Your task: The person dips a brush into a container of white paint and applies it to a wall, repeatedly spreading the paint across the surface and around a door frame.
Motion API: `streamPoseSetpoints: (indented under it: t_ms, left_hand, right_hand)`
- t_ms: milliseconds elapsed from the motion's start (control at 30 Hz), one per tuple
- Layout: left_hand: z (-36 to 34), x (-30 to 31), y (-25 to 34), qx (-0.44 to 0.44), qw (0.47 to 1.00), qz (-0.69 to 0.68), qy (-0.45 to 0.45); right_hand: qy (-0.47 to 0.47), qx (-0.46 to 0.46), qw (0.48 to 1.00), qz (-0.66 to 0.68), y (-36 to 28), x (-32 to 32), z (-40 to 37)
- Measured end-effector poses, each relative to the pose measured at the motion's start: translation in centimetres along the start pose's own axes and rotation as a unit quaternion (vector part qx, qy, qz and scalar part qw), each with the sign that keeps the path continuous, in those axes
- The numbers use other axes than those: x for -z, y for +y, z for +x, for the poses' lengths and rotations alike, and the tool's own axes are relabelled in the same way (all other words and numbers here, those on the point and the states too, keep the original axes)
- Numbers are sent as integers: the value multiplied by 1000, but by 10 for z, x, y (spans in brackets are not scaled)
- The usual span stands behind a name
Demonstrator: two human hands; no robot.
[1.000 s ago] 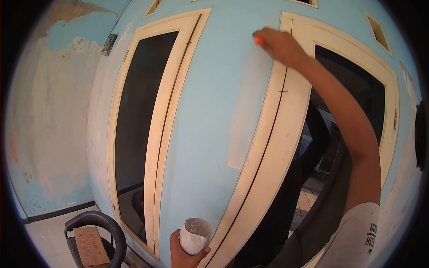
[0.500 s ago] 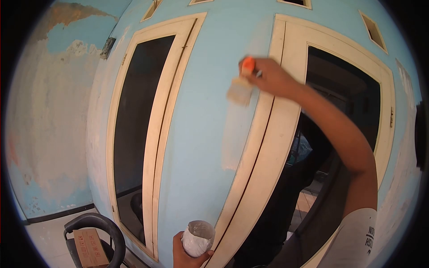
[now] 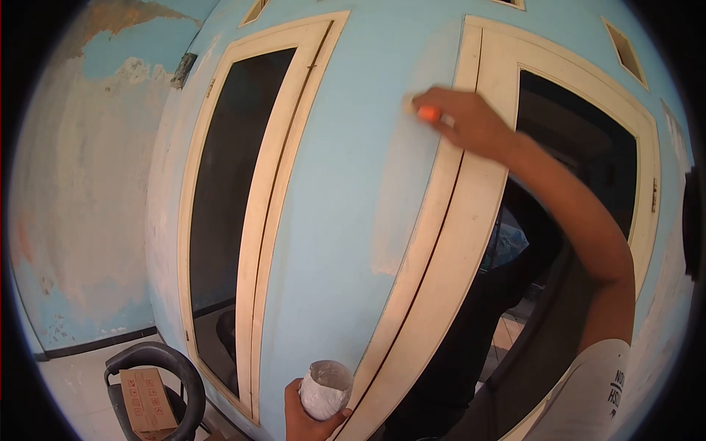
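Observation:
In my right hand (image 3: 471, 121) is a paintbrush (image 3: 429, 113), gripped by its handle with the orange end facing me. Its head points at the wall and is mostly hidden behind my fingers. A pale strip of paint (image 3: 403, 176) runs down the light blue wall (image 3: 338, 176), close beside the right door frame. Low in the view, my left hand (image 3: 312, 422) is wrapped round a white, paint-smeared cup (image 3: 326, 389), held upright with its mouth towards me. I cannot make out how much paint is inside.
Cream frames surround a dark glass panel on the left (image 3: 239, 184) and a dark glass door (image 3: 581, 147) on the right. At lower left a black chair (image 3: 193, 389) holds a cardboard box (image 3: 147, 400). The far-left wall (image 3: 88, 198) has peeling, patchy paint.
My right hand has moved up a little and turned the brush, so its bristles no longer hang downward in view. My left hand and the cup stay nearly in place.

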State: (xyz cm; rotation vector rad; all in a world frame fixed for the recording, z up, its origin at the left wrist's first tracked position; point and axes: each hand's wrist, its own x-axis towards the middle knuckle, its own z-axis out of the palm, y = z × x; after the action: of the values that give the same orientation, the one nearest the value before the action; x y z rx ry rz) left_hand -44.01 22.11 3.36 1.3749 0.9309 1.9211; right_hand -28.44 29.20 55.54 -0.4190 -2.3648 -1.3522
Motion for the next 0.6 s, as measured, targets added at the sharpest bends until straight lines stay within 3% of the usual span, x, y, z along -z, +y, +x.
streamPoseSetpoints:
  t_ms: [67, 133, 200, 267, 300, 367, 467, 500, 600]
  left_hand:
    - [5, 1, 1, -13, 998, 58, -17]
    - [7, -4, 7, -2, 999, 41, -14]
    - [6, -5, 8, 7, 1000, 24, -8]
    - [3, -5, 4, -3, 998, 54, -20]
    - [3, -4, 3, -5, 998, 54, -18]
    - [2, -1, 2, 4, 997, 66, -41]
    - [1, -1, -2, 18, 997, 61, -35]
    - [1, -1, -2, 20, 997, 62, -35]
    - [2, -1, -2, 10, 998, 66, -17]
  right_hand:
    - [-56, 48, 991, 112, -62, -34, -32]
    - [-169, 35, 959, 227, -122, -63, -70]
    - [-217, 32, 933, 286, -139, -75, -76]
    - [-245, -66, 908, 332, -134, -78, -69]
    - [-217, -118, 907, 342, -113, -80, -56]
    - [-114, -134, 947, 268, -56, -66, -22]
    - [67, -62, 994, 62, 23, -14, 39]
    - [96, -63, 992, -48, 51, 6, 53]
    - [173, -64, 975, -124, 114, 43, 76]
